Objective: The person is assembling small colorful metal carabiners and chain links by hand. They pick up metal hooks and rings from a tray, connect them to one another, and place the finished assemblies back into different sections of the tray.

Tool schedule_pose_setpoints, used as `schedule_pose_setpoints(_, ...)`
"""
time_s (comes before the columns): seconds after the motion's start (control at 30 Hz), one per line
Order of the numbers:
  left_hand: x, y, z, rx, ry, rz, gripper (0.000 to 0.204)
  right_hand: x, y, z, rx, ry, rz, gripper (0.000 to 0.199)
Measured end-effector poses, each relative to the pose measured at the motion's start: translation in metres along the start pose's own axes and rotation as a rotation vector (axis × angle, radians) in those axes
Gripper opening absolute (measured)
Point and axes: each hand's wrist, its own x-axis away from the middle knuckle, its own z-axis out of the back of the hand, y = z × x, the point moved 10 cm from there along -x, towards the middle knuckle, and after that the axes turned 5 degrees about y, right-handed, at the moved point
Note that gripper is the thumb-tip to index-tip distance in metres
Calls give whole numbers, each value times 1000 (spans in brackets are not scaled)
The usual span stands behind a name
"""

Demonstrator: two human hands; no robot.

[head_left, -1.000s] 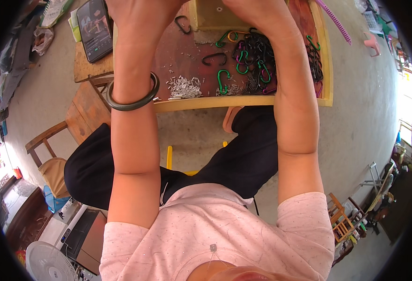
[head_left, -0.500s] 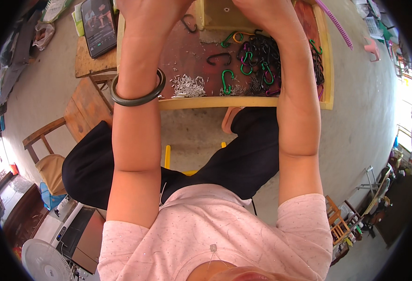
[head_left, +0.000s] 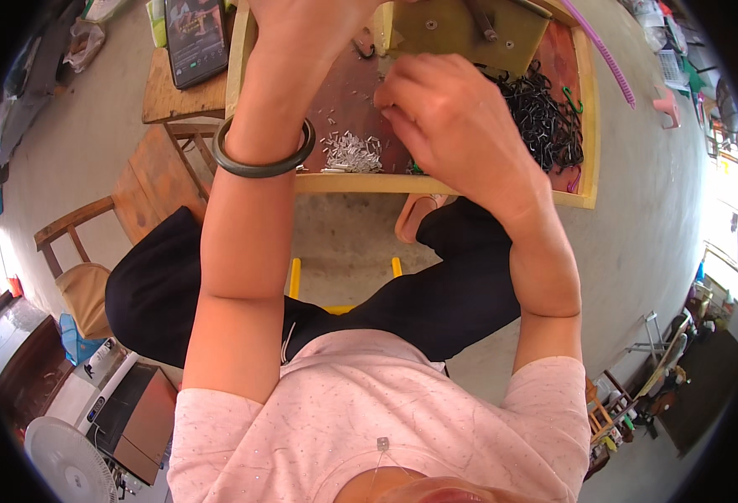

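My left hand [head_left: 319, 21] is at the top edge over the shallow wood-rimmed tray [head_left: 461, 186]. Its fingers run out of the picture, so its grip is hidden. Over the middle of the tray, my right hand [head_left: 453, 113] has its fingers curled in toward the thumb; whatever is between them is too small or hidden. Left of it lies a heap of small silver metal pins [head_left: 352, 152]. A pile of black carabiner hooks [head_left: 545, 117] fills the tray's right side, with a green carabiner [head_left: 572, 101] at its edge. A dark hook [head_left: 364, 50] lies near my left hand.
A yellowish metal plate [head_left: 470, 38] with screws and a rod stands at the tray's back. A phone [head_left: 194, 42] rests on a wooden stool at left, beside a wooden chair [head_left: 147, 197]. A pink coiled cord [head_left: 608, 59] hangs at the right.
My right hand has come down from the top edge toward me, over the tray's middle, covering the green carabiners there. My left hand has shifted slightly right and stays at the top edge.
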Motion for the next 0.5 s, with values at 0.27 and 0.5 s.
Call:
schedule_pose_setpoints(0.27, -1, -3, -5, 30, 2, 39, 62, -1, -18, -33, -22, 49, 106, 15)
schedule_pose_setpoints(0.5, -2, -2, -2, 3, 5, 88, 70, -11, -34, -42, 44, 83, 244, 7)
